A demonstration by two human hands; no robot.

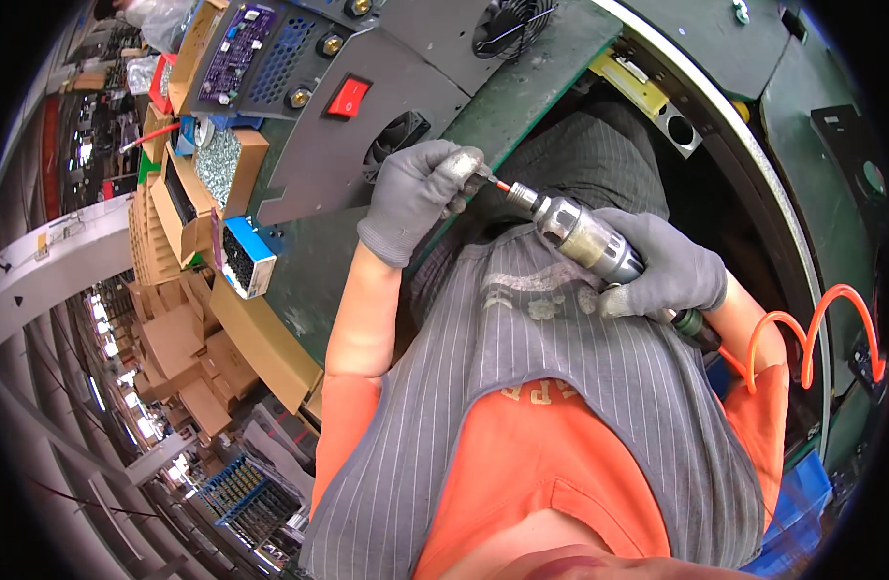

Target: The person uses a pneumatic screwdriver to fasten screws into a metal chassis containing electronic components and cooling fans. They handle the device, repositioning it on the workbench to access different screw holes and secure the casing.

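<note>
My right hand, in a grey glove, wraps round the body of a pneumatic screwdriver held over my lap. Its bit points up and left, with a red band near the end. At the bit's tip, the gloved fingers of my left hand are pinched together; whatever small piece they hold is too hidden to name. Just beyond that hand lies a grey metal panel on the green bench, carrying a red rocker switch and a black fan.
A carton of small silver fasteners and a blue-and-white box of dark small parts stand at the left. A purple circuit board sits at the far left. An orange coiled hose runs at the right, past the bench's curved metal edge.
</note>
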